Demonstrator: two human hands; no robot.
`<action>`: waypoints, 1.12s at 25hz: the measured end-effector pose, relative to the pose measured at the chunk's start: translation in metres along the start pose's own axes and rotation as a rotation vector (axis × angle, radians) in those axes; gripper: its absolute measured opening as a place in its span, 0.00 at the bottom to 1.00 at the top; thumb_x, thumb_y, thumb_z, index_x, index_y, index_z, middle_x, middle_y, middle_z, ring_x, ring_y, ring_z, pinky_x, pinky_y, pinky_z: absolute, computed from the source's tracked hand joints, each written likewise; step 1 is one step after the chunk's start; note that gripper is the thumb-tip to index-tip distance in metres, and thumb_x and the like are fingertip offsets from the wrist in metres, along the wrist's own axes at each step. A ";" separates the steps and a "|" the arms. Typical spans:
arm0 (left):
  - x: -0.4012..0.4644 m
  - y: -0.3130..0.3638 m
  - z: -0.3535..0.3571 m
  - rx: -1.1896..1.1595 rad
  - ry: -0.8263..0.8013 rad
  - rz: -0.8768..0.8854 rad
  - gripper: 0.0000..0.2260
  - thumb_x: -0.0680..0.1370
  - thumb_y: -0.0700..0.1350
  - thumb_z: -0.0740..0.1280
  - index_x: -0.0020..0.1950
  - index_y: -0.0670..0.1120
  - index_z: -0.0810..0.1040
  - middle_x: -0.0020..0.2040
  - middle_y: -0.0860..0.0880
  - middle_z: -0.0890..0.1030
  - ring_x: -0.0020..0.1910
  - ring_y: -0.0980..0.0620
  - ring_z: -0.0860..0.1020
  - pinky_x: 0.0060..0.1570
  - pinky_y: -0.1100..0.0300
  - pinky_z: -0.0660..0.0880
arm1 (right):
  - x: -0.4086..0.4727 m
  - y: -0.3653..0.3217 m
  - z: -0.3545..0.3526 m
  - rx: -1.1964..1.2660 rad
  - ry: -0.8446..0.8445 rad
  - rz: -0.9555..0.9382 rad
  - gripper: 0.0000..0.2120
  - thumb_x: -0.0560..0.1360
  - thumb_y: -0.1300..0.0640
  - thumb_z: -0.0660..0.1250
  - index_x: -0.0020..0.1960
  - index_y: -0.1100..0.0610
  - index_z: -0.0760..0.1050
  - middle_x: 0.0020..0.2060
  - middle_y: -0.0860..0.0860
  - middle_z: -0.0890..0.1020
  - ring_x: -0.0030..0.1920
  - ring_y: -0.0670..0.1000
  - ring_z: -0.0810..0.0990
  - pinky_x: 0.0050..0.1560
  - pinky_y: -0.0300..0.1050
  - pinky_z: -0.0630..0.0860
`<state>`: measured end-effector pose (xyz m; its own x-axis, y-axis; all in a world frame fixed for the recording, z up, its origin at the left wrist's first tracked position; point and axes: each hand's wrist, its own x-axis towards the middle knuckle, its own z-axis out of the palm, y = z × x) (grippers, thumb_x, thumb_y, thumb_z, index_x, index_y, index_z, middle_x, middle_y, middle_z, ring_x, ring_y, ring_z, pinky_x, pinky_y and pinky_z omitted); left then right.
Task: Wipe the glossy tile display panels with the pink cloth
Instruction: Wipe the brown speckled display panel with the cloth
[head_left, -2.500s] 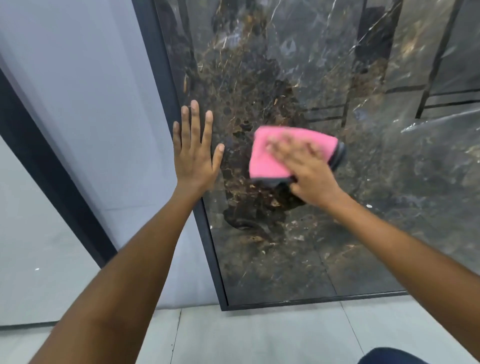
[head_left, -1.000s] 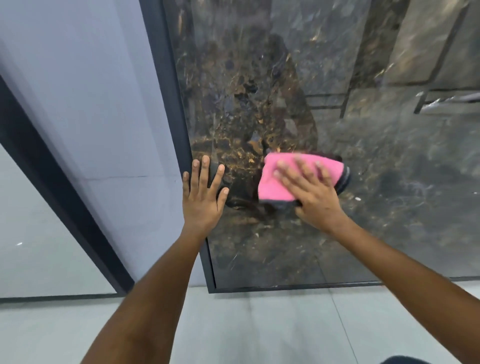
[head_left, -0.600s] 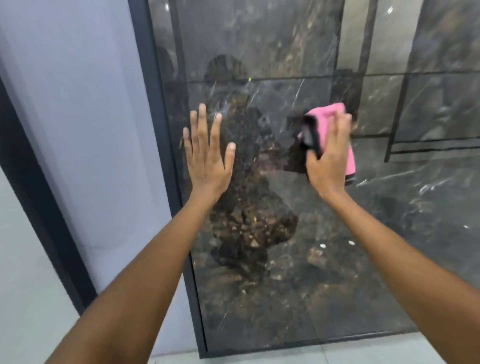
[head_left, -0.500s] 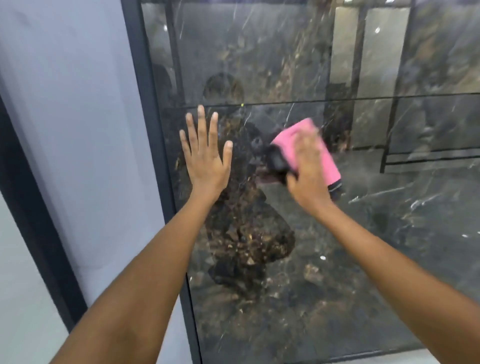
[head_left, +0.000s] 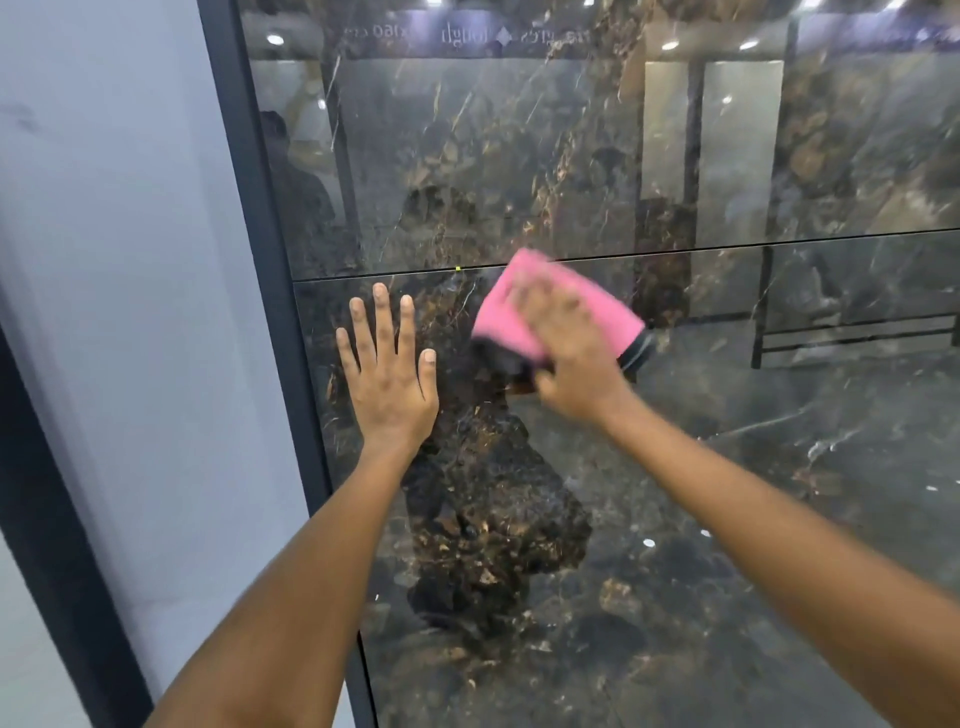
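Note:
A glossy dark marble tile panel (head_left: 727, 493) stands upright in front of me, with a thin horizontal joint across it. The pink cloth (head_left: 509, 312), dark underneath, lies flat against the panel just below that joint. My right hand (head_left: 566, 358) presses on the cloth with spread fingers and is blurred by motion. My left hand (head_left: 387, 374) rests flat on the panel to the cloth's left, fingers straight and apart, close to the frame.
A dark metal frame (head_left: 270, 291) runs down the panel's left edge. Left of it is a pale grey glossy panel (head_left: 130, 312), then another dark frame strip (head_left: 47, 519). Showroom lights and displays reflect in the marble.
My right hand has carried the cloth up from the panel's lower part to just under the horizontal joint. My left hand also moved up the panel. My view has tilted upward.

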<state>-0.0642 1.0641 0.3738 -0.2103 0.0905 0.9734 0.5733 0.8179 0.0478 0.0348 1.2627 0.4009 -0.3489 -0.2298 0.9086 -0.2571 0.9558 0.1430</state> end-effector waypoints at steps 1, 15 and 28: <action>0.001 0.000 -0.001 0.000 0.001 0.001 0.27 0.82 0.51 0.51 0.80 0.46 0.50 0.80 0.42 0.54 0.78 0.40 0.48 0.76 0.46 0.38 | -0.033 -0.010 0.014 -0.080 -0.186 -0.269 0.37 0.64 0.62 0.54 0.75 0.64 0.61 0.73 0.59 0.64 0.74 0.56 0.60 0.77 0.45 0.43; 0.000 0.003 -0.001 0.020 0.005 -0.007 0.27 0.82 0.52 0.52 0.80 0.45 0.52 0.80 0.42 0.54 0.78 0.39 0.50 0.75 0.46 0.40 | -0.141 0.011 0.010 -0.229 -0.334 -0.239 0.48 0.61 0.61 0.62 0.79 0.50 0.49 0.75 0.52 0.61 0.78 0.49 0.46 0.76 0.51 0.42; -0.073 -0.003 0.003 -0.083 -0.144 0.023 0.28 0.83 0.55 0.50 0.81 0.46 0.48 0.81 0.43 0.48 0.79 0.42 0.45 0.76 0.45 0.41 | -0.163 -0.032 0.051 -0.189 -0.640 -0.683 0.42 0.60 0.65 0.73 0.73 0.54 0.67 0.73 0.49 0.67 0.74 0.50 0.61 0.77 0.50 0.38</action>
<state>-0.0529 1.0562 0.3022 -0.3037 0.1942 0.9328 0.6420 0.7651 0.0497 0.0538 1.2606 0.2282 -0.6189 -0.7523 0.2259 -0.4573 0.5789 0.6751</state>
